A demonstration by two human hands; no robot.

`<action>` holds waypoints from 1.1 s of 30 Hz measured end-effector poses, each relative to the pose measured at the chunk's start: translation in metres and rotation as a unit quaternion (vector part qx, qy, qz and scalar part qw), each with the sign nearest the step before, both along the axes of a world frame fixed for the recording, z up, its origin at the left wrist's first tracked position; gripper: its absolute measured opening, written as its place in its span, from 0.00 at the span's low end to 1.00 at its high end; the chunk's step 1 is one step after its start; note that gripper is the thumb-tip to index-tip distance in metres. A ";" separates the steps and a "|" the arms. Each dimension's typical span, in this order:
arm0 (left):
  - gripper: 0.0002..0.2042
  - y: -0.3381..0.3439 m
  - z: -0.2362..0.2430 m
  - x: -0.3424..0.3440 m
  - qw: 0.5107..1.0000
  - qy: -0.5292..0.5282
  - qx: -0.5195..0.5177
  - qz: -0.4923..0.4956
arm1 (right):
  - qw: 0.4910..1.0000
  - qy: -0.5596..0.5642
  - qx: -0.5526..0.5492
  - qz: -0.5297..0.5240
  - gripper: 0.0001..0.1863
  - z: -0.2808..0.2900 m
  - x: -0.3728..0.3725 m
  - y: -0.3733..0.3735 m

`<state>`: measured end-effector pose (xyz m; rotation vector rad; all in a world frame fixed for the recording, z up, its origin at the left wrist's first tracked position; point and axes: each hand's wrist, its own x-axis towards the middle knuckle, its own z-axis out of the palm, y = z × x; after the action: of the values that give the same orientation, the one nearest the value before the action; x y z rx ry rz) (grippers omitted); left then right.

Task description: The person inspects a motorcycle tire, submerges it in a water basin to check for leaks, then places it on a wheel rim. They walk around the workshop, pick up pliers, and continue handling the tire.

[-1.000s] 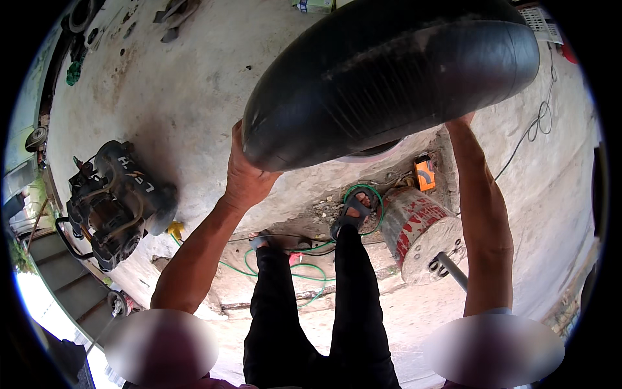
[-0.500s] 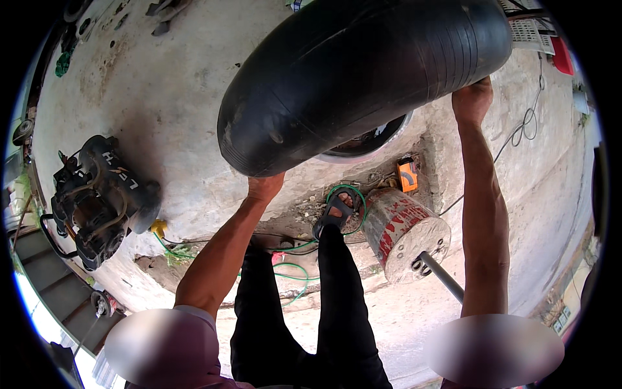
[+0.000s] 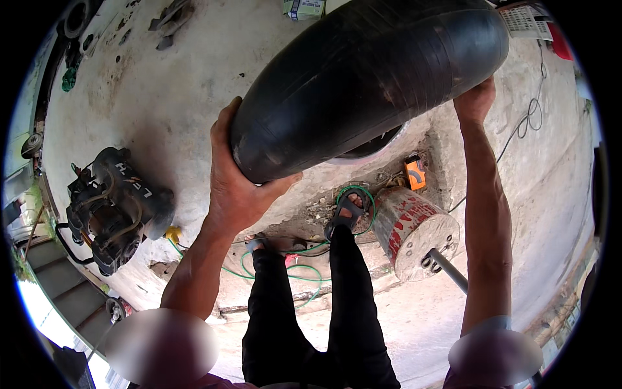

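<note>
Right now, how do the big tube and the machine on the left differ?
The tube is smooth and rounded; the machine has many jutting parts. The left hand and right hand hold the tube; the machine sits untouched on the floor. Both are mostly black.

Black rubber inner tube (image 3: 369, 84), plump and rounded, finely creased and faintly scuffed, spans upper centre to upper right of frame, seen nearly edge-on, slanting with its right end higher in view than its left, top clipped by frame edge.
</note>
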<state>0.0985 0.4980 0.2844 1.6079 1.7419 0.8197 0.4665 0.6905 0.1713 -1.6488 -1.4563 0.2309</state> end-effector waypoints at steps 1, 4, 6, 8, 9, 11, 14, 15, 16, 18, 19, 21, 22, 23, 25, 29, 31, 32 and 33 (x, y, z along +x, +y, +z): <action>0.58 -0.004 -0.015 -0.001 1.000 -0.001 0.013 -0.002 | 1.000 -0.013 0.013 0.008 0.13 0.004 0.003 -0.001; 0.58 -0.030 -0.052 -0.003 0.999 0.004 0.046 -0.008 | 0.999 -0.022 0.033 0.036 0.14 0.016 0.003 -0.008; 0.55 -0.041 -0.069 -0.001 0.996 0.013 0.085 0.000 | 0.998 0.001 0.041 0.052 0.14 0.023 -0.002 -0.008; 0.52 -0.046 -0.087 -0.003 0.995 0.022 0.097 0.003 | 0.996 0.013 0.061 0.061 0.15 0.033 -0.011 -0.011; 0.52 -0.047 -0.094 -0.006 0.996 0.026 0.088 0.003 | 0.995 0.016 0.076 0.065 0.15 0.037 -0.013 -0.013; 0.48 -0.056 -0.118 -0.016 0.997 0.043 0.061 -0.010 | 0.991 -0.045 0.089 0.085 0.15 0.038 -0.010 -0.004; 0.34 -0.061 -0.139 -0.021 1.000 -0.003 0.015 -0.002 | 0.984 -0.099 0.108 0.101 0.15 0.051 -0.029 -0.004; 0.28 -0.061 -0.140 -0.018 0.999 -0.034 0.001 0.009 | 0.980 -0.107 0.117 0.118 0.15 0.056 -0.035 -0.006; 0.22 -0.062 -0.143 -0.011 0.998 -0.051 0.019 0.039 | 0.976 -0.116 0.126 0.137 0.15 0.061 -0.040 -0.010; 0.16 -0.065 -0.152 -0.006 0.994 0.088 0.067 0.015 | 0.965 -0.133 0.141 0.176 0.15 0.070 -0.047 -0.016; 0.16 -0.066 -0.160 -0.007 0.965 0.239 0.096 -0.041 | 0.959 -0.145 0.148 0.195 0.16 0.074 -0.048 -0.018; 0.19 -0.072 -0.180 -0.014 0.953 0.285 0.085 -0.066 | 0.959 -0.147 0.135 0.201 0.15 0.081 -0.050 -0.021; 0.23 -0.072 -0.188 -0.015 0.982 0.179 0.048 -0.036 | 0.959 -0.147 0.129 0.205 0.15 0.083 -0.051 -0.022; 0.23 -0.073 -0.195 -0.016 0.992 0.121 0.035 -0.014 | 0.959 -0.138 0.133 0.207 0.15 0.082 -0.053 -0.024; 0.22 -0.070 -0.203 -0.013 0.997 0.053 0.041 0.028 | 0.960 -0.119 0.140 0.213 0.14 0.082 -0.055 -0.026; 0.21 -0.073 -0.228 -0.017 0.950 0.282 0.131 -0.012 | 0.951 -0.176 0.128 0.220 0.14 0.094 -0.061 -0.035; 0.22 -0.073 -0.239 -0.019 0.957 0.251 0.147 -0.007 | 0.946 -0.193 0.110 0.235 0.14 0.107 -0.066 -0.041; 0.22 -0.073 -0.240 -0.020 0.960 0.239 0.144 -0.016 | 0.942 -0.197 0.125 0.242 0.14 0.105 -0.064 -0.039; 0.22 -0.075 -0.241 -0.023 0.963 0.228 0.141 -0.024 | 0.937 -0.199 0.141 0.250 0.15 0.098 -0.062 -0.035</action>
<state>0.0759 0.4234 0.0436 2.1574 1.9478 0.7402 0.4048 0.6553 0.2697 -1.1076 -2.1017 -0.0419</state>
